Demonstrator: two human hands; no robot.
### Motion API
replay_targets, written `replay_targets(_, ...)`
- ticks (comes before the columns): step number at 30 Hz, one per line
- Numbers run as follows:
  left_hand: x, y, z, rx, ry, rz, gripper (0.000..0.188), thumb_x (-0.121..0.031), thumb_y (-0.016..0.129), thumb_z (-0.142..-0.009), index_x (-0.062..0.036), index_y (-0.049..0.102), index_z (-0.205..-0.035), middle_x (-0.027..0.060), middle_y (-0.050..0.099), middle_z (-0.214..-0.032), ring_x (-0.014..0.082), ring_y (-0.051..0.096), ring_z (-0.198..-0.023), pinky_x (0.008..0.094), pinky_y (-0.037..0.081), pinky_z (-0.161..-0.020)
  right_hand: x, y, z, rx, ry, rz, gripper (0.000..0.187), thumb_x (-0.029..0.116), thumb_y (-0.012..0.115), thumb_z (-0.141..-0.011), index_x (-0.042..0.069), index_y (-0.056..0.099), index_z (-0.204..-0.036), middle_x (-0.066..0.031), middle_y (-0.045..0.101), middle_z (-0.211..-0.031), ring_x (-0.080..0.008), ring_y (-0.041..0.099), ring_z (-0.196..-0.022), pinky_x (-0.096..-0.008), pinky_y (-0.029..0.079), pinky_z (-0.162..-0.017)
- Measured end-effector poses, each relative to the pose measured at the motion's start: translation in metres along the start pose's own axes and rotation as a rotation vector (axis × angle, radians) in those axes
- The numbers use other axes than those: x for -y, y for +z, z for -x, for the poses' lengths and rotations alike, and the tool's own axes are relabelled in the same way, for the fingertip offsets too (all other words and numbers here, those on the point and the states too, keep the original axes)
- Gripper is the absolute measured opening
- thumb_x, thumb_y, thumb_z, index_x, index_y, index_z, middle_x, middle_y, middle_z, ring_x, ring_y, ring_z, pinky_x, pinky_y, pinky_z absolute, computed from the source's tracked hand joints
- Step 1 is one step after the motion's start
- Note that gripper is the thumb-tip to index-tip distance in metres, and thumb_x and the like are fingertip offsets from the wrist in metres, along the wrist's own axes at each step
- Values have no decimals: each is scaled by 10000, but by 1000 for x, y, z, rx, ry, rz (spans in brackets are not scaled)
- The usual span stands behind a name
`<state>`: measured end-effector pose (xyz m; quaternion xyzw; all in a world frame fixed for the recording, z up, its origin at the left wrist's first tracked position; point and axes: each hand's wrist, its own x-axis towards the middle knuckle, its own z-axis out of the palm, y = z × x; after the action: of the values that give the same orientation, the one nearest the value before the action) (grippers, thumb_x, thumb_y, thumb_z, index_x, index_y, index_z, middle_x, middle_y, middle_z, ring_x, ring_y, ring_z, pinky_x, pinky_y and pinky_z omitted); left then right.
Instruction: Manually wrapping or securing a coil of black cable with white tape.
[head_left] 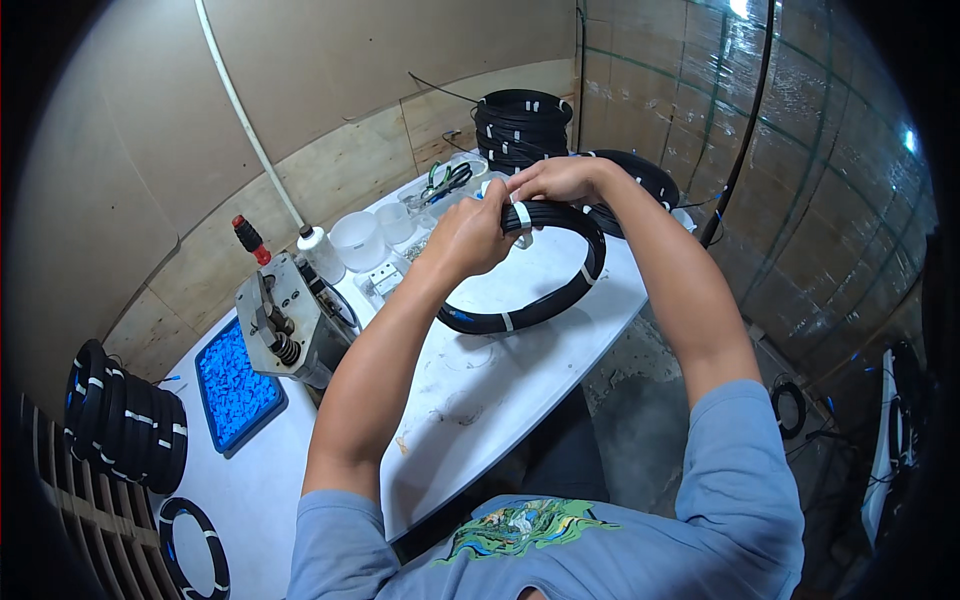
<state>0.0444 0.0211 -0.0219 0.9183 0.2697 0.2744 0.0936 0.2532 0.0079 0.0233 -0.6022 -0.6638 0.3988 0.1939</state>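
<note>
A coil of black cable (545,306), bound with white bands, is tilted over the white table. My left hand (468,236) is closed around its upper left part, next to a white band (523,215). Just above the coil, my right hand (556,181) reaches across to my left thumb. Its fingers are bent together at a small white and blue bit (487,188); what they pinch is hidden. A pale strip end hangs below the band.
Left of my arm stands a metal bench press (285,318) beside a blue tray (237,418) of small blue pieces. Clear plastic cups (357,241), a white bottle (320,254) and pliers (447,180) line the back. Stacked black coils stand behind (522,130) and far left (125,415).
</note>
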Motion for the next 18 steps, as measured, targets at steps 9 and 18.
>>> replay_targets(9,7,4,-1,-39,33,15,489,-265,767,-833,23,489,-1113,290,680,-837,485,672,-811,550,529,-732,0,10,-15,79,-104,-251,397,118,618,-932,118,629,-1329,-72,699,-1129,-113,670,-948,-269,541,-860)
replay_targets(18,12,7,-4,-109,3,5,397,-130,714,-784,38,499,-1074,303,672,-815,489,672,-799,551,542,-744,12,12,-9,-207,-171,-344,218,50,706,-897,2,673,-1107,-63,702,-888,-105,633,-744,-253,516,-656)
